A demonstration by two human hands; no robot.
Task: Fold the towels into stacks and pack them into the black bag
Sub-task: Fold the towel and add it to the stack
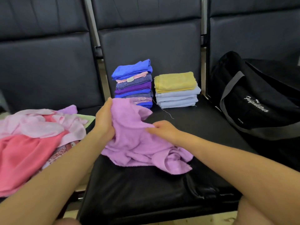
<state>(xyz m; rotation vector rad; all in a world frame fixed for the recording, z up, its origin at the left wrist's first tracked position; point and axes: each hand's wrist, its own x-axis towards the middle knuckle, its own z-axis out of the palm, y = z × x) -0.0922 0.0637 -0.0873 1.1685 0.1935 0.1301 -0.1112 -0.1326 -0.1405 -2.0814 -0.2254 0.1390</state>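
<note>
A row of black padded seats point(162, 184) carries everything. The black bag point(259, 101) sits on the right seat, well apart from both hands; a loose heap of pink towels point(32, 137) covers the left seat. On the middle seat a crumpled lilac towel point(138, 148) lies between the forearms, bare cushion open toward the seat's near edge. Behind it stand a blue-and-purple stack point(134, 82) and a yellow-and-grey stack point(176, 90). The left hand point(103, 118) grips the towel's raised edge; the right hand point(164, 129) pinches a fold.

Row of black padded seats point(146, 184) with metal frame point(90, 26).
</note>
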